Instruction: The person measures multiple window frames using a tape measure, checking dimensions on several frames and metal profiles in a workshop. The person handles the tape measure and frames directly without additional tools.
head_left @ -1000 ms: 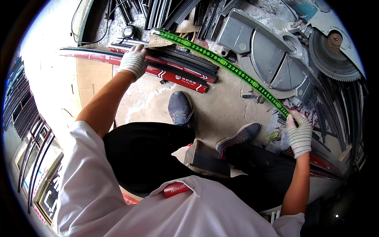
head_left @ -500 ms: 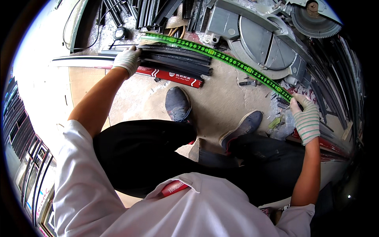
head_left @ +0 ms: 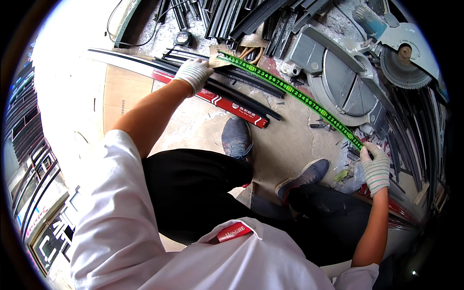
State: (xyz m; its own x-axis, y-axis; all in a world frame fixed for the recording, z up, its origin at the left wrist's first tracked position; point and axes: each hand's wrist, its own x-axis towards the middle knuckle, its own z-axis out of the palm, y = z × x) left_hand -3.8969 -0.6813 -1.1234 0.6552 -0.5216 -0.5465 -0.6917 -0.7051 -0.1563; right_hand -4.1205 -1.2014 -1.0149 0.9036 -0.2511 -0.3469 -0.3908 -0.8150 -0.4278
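One green measuring tape [head_left: 290, 89] runs slantwise over the floor [head_left: 285, 140], just beside the miter saw [head_left: 336, 79], and I've got its near end pinched in my right grip [head_left: 376, 168]; my left grip [head_left: 194, 76] is at the black profiles [head_left: 261, 107], beside a cardboard scrap [head_left: 216, 62], clenched or not, I can't tell.

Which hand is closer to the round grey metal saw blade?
Right. The striped white-gloved right hand, pinching the bright green tape strip, is below the saw blade in the picture, slightly left. The left hand is much farther away, to its left.
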